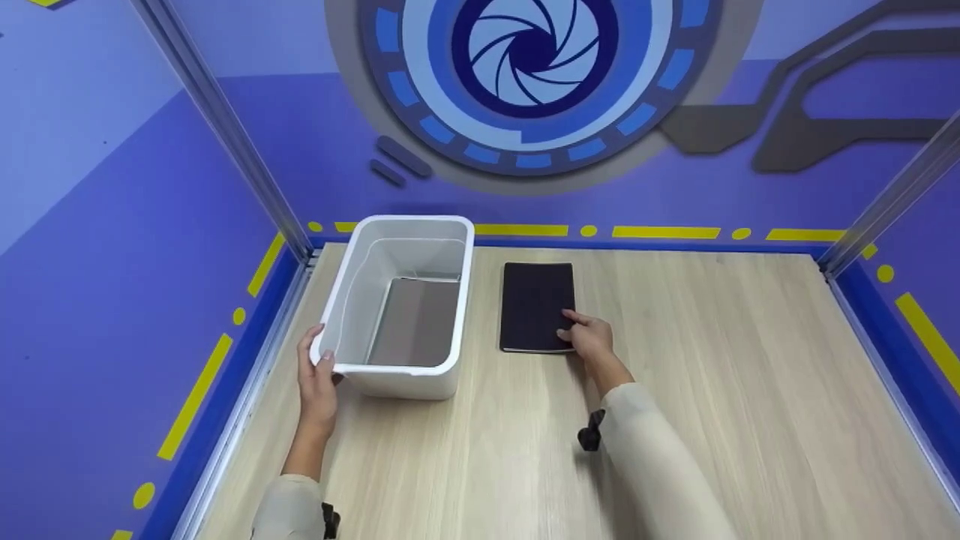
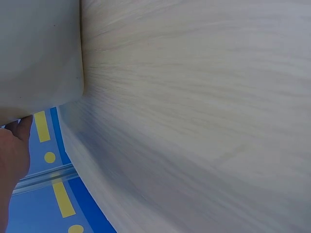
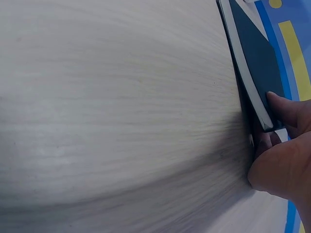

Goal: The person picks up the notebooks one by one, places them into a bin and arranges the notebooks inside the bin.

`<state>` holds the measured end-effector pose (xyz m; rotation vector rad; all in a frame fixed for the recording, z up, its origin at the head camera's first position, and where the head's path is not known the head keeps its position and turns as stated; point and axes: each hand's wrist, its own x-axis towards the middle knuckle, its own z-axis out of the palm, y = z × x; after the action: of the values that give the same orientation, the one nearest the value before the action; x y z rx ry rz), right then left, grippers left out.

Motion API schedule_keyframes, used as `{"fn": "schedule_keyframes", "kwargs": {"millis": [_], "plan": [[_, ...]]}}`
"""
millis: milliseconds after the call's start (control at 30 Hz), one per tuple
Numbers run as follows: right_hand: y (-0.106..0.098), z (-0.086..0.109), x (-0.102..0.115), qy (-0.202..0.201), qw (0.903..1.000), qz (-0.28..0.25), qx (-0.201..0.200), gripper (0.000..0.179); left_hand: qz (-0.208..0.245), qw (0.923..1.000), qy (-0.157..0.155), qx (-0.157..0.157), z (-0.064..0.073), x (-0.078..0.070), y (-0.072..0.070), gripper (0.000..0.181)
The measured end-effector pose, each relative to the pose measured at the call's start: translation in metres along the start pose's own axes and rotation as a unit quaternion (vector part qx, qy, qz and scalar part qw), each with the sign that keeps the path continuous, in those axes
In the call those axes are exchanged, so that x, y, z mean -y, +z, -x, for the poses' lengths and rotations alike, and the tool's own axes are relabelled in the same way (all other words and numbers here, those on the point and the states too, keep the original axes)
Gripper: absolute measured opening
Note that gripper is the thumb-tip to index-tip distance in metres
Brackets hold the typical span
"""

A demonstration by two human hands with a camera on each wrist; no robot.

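A white plastic bin [image 1: 415,381] stands at the left of the wooden table. My left hand [image 1: 318,382] grips its rim at the near left corner, thumb over the edge and fingers outside. In the left wrist view, part of that hand [image 2: 12,155] shows beside the bin's wall [image 2: 39,63]. Inside the bin lies a flat grey-brown rectangle [image 1: 416,322]; its kind cannot be told. Right of the bin is a black notebook [image 1: 534,304]. My right hand [image 1: 592,341] pinches its near right edge, with a digit on the cover [image 3: 260,58] and others partly hidden at the edge.
The light wooden table [image 1: 712,360] is bordered by blue panels [image 1: 675,195] with yellow marks. Metal posts [image 1: 247,165] rise at the back corners. A strip of table separates the bin from the notebook. Small black devices [image 1: 592,431] sit at both wrists.
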<state>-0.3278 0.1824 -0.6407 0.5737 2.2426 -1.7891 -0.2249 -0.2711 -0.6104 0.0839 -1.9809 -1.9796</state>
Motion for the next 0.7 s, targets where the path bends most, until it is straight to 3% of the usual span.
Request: {"fn": "schedule_keyframes", "kwargs": {"millis": [700], "plan": [[0.0004, -0.0027, -0.0015, -0.002, 0.9999, 0.008, -0.006, 0.055, -0.011, 0.9999, 0.002, 0.001, 0.0006, -0.0015, 0.0003, 0.049]]}}
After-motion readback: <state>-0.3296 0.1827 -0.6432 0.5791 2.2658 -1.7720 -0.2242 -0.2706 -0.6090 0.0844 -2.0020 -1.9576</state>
